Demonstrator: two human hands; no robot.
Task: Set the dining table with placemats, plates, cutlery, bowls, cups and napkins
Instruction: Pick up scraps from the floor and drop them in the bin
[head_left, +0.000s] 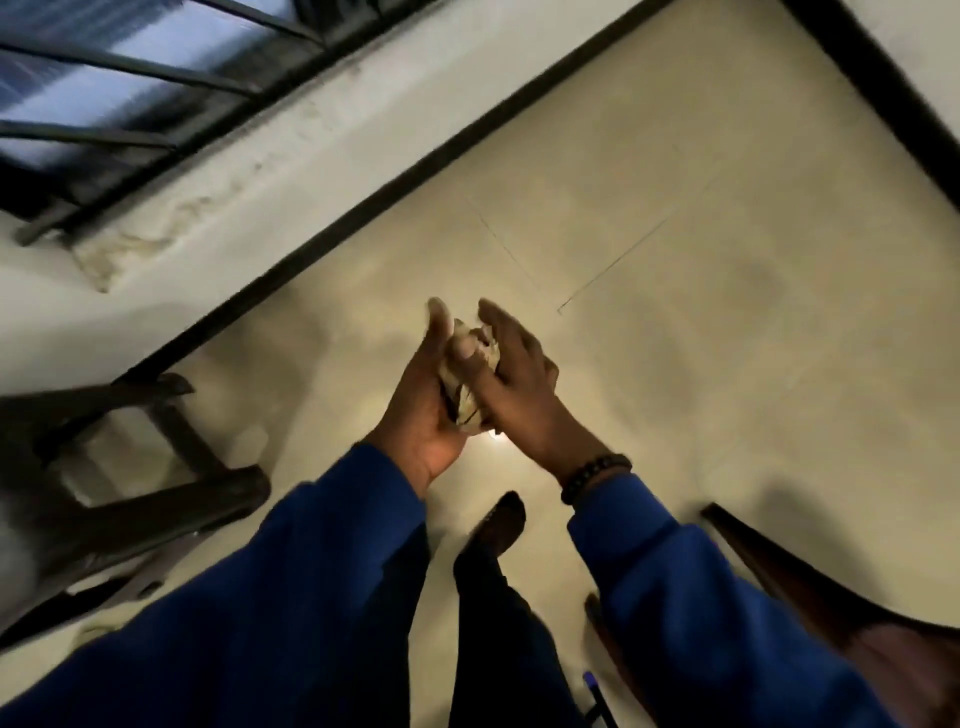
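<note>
A crumpled wad of pale paper or napkin (467, 379) sits between my two hands, held out over the tiled floor. My left hand (423, 410) cups it from below and the left, thumb pointing up. My right hand (511, 379) presses on it from the right, its thumb curled over the wad's top. Both arms wear blue sleeves, and a dark bead bracelet (592, 475) circles the right wrist. No table, plates or cutlery are in this view.
A dark wooden chair (145, 467) stands on the floor at the left. Dark wooden furniture (831, 597) juts in at the lower right. A barred window (130, 78) and a wall with a black skirting line run along the upper left. My shoe (501, 519) shows below.
</note>
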